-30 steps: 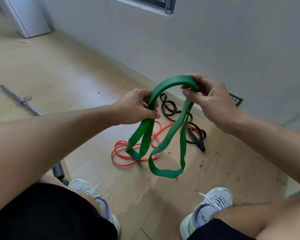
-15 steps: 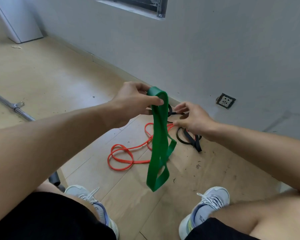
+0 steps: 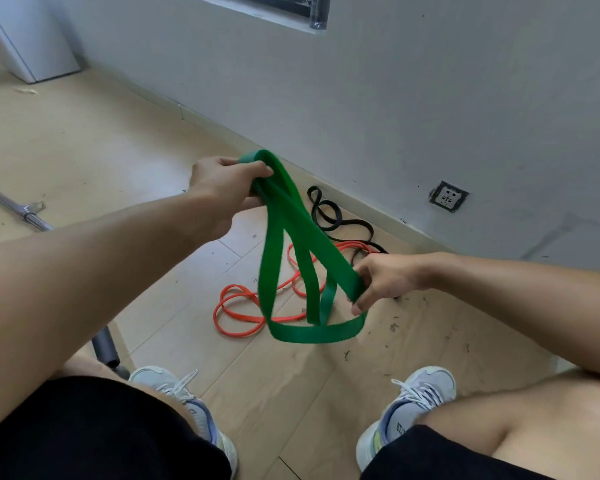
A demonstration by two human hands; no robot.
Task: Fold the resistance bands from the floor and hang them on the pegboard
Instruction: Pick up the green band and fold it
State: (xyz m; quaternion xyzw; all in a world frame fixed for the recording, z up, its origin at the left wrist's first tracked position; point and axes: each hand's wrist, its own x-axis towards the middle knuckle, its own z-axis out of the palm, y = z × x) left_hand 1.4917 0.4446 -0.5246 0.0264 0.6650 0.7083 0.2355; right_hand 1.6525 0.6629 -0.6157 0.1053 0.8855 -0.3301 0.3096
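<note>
1. The person crouched with both shoes [image 3: 416,400] planted on the floor [image 3: 84,140], probably to stay close to the bands lying there.
2. The right hand [image 3: 388,282] was pinched on a lower strand of the green band [image 3: 274,258], drawing it out to the side; I judged this kept the loops apart so they could be gathered evenly.
3. The left hand [image 3: 227,185] was clenched round the top bend of the same band, held high so the loops hung free of the floor and fell to an equal length.
4. The orange band [image 3: 236,315] lay in loose coils on the floor beneath, not yet folded.
5. The black band [image 3: 329,216] lay beyond it beside the wall [image 3: 430,98], also waiting.
6. No pegboard was in view, so hanging seemed some way off.
</note>
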